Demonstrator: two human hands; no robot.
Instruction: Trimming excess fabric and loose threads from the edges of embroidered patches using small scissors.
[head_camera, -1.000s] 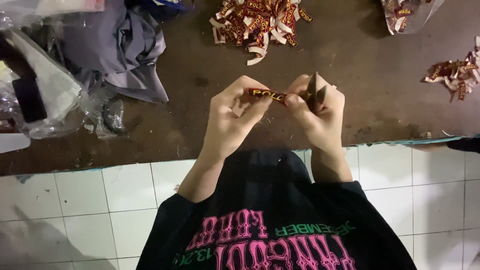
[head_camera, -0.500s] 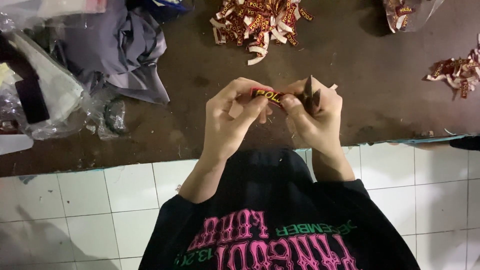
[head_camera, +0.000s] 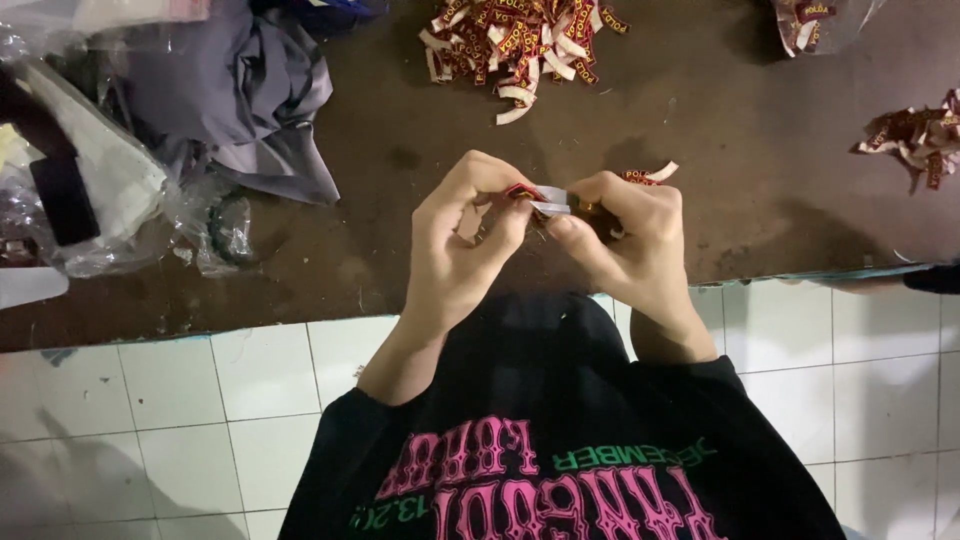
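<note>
Over the brown mat, I see my left hand and right hand together, both pinching one small label.

Both hands are raised close together in front of the person's chest, fingertips nearly meeting. The left hand is curled, its thumb and forefinger pinched together at the top. The right hand mirrors it, fingers bent inward and thumb pressed toward the forefinger. Both forearms are bare and angle inward from black sleeves.
</note>
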